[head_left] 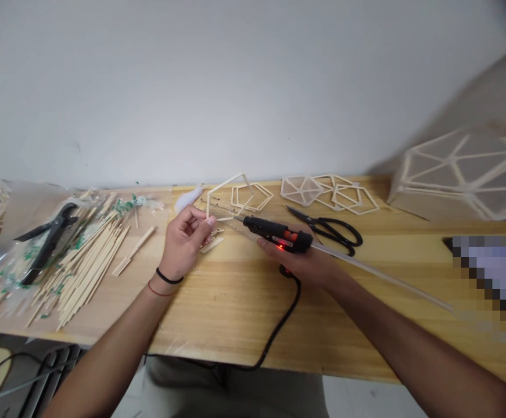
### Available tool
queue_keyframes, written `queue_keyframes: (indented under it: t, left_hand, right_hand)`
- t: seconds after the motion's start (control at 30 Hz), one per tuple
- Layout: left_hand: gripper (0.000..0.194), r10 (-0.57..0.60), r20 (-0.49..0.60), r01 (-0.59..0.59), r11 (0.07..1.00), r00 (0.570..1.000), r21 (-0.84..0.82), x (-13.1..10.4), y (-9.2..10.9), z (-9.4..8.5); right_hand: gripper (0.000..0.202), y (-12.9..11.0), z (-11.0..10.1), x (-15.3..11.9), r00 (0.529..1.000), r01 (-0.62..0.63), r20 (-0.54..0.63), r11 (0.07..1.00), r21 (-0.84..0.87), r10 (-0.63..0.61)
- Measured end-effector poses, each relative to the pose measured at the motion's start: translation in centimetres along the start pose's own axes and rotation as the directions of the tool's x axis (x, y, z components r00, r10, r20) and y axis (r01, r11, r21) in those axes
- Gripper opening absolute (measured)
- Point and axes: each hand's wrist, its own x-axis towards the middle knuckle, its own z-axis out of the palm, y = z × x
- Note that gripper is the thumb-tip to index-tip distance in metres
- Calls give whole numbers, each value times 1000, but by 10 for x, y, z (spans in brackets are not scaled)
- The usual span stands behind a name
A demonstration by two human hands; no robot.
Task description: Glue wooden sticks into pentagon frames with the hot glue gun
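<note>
My left hand [188, 239] pinches a pentagon frame of thin wooden sticks [225, 184] near its lower left corner and holds it up over the table. In my right hand [302, 264] is a black hot glue gun [274, 231] with a red light lit and a long glue stick [379, 274] trailing from its back. The gun's nozzle points left, at the lower side of the frame; whether it touches the wood I cannot tell. Behind the held frame, another wooden pentagon [261, 197] lies on the table. Short cut sticks [211, 246] rest just below my left fingers.
Black scissors [333, 228] lie beyond my right hand. More pentagon frames [344, 194] rest by the wall, left of a large stick-and-panel structure [457, 174]. Loose sticks [91, 264] and a black cutter [50, 244] cover the left side. The gun's cord [285, 319] hangs over the front edge.
</note>
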Motion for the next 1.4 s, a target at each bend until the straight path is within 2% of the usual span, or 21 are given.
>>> queue_keyframes:
  t: [0.2, 0.63, 1.07, 1.23, 1.4]
  left_hand:
    - [43, 8, -18, -9, 1000, 1000, -28, 1, -1, -1]
    - [44, 71, -167, -71, 997, 984, 3, 7, -5, -3]
    - [31, 125, -85, -126, 992, 988, -4, 3, -3, -1]
    - [29, 156, -84, -155, 988, 984, 14, 3, -3, 0]
    - [29, 167, -78, -165, 986, 983, 30, 3, -2, 0]
  right_hand:
    - [27, 6, -1, 1, 998, 55, 17, 998, 0, -55]
    - [23, 5, -3, 1, 991, 118, 68, 993, 5, -118]
    - [35, -1, -5, -4, 994, 12, 110, 996, 86, -21]
    - [39, -1, -4, -5, 976, 41, 213, 997, 72, -55]
    - [31, -1, -2, -5, 960, 93, 253, 990, 102, -116]
